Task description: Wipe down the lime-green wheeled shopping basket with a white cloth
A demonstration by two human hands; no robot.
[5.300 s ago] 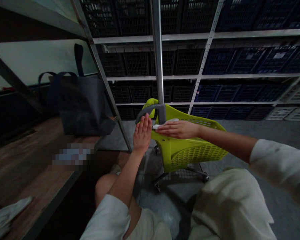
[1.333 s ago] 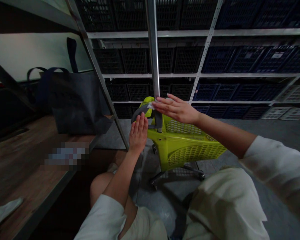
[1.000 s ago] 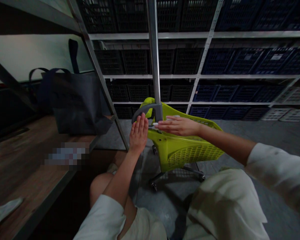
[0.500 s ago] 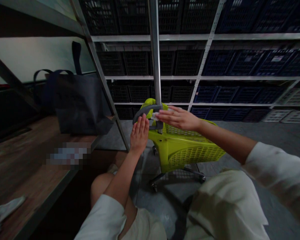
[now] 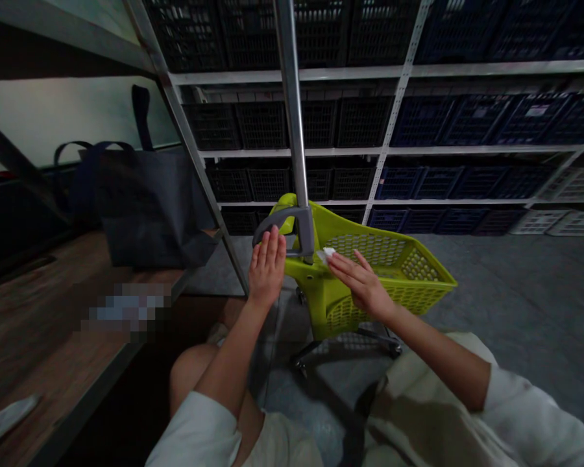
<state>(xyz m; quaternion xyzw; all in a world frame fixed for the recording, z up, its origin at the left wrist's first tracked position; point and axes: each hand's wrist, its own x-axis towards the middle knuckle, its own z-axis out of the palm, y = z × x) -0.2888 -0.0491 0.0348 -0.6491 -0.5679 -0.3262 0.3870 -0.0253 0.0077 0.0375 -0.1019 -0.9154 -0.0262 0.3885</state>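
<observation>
A lime-green shopping basket cart [image 5: 389, 285] on wheels stands before me, with a grey loop handle [image 5: 305, 228] and a metal pole rising from it. My left hand [image 5: 267, 269] lies flat with its fingers straight against the lower left of the handle. Over the cart's near side is my right hand [image 5: 365, 288], pinching a small white tissue [image 5: 327, 254] at the fingertips. The tissue is beside the handle's right side, apart from it. Most of the tissue is hidden by the fingers.
On the left a wooden shelf [image 5: 24, 311] holds a dark tote bag [image 5: 146, 207], a blurred-out item and a white cloth [image 5: 7, 415]. Behind the cart, metal racks [image 5: 345, 152] carry rows of black and blue crates [image 5: 421, 123]. A shelf post [image 5: 199, 175] rises left of the cart.
My right hand with the tissue has moved down and away from the handle, toward me. The left hand has stayed against the handle. The view has shifted slightly.
</observation>
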